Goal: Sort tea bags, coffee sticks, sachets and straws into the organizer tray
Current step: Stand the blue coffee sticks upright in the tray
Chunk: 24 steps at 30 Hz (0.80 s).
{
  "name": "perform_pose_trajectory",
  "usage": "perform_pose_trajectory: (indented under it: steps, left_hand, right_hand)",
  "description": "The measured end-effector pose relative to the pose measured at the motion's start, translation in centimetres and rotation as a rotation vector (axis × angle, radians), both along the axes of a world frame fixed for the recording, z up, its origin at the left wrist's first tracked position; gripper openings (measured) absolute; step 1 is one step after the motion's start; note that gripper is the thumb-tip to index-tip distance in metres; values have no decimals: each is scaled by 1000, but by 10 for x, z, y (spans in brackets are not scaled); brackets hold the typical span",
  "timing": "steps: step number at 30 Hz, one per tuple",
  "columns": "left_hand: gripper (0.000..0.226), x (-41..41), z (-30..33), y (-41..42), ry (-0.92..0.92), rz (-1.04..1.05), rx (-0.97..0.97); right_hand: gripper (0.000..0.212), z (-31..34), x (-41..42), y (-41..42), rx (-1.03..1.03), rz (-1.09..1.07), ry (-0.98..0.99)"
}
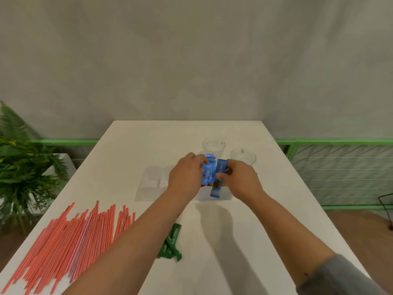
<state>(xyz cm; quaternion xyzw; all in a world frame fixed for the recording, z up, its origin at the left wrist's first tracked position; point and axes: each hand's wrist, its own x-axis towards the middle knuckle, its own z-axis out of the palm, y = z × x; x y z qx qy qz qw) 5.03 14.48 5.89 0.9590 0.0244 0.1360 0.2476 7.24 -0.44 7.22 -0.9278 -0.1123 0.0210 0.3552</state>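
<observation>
A clear plastic organizer tray [152,184] stands in the middle of the white table, hard to make out. Both hands hold blue coffee sticks over its right part. My left hand [186,174] grips a bunch of blue sticks [207,174]. One blue stick [217,184] hangs upright from the pinch of my right hand [241,177], its lower end down in the tray. Green sachets [171,243] lie near the front, partly under my left forearm. A large pile of red straws [74,241] is spread at the front left.
Two clear plastic cups [212,146] [243,156] stand just behind the tray. A fern [23,162] sits off the table's left side. A green railing [331,142] runs behind, and a black wire [386,207] shows at the right.
</observation>
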Motion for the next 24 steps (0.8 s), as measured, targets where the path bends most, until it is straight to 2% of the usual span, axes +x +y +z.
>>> perform_pose_trajectory:
  steps: [5, 9, 17, 20, 24]
  left_hand:
    - [31, 26, -7, -2, 68, -30, 110]
    - [27, 36, -14, 4, 79, -52, 156]
    - [18, 41, -26, 21, 52, -54, 73]
    - [18, 42, -29, 24, 51, -53, 33]
    - [18, 44, -32, 27, 52, -62, 6]
  right_hand:
    - [12, -1, 17, 12, 12, -78, -64]
    - [11, -9, 25, 18, -74, -97, -47]
    - [8, -31, 38, 29, -264, -94, 49]
    - [19, -38, 41, 33, -381, -110, 21]
    - [20, -46, 43, 39, -480, -124, -72]
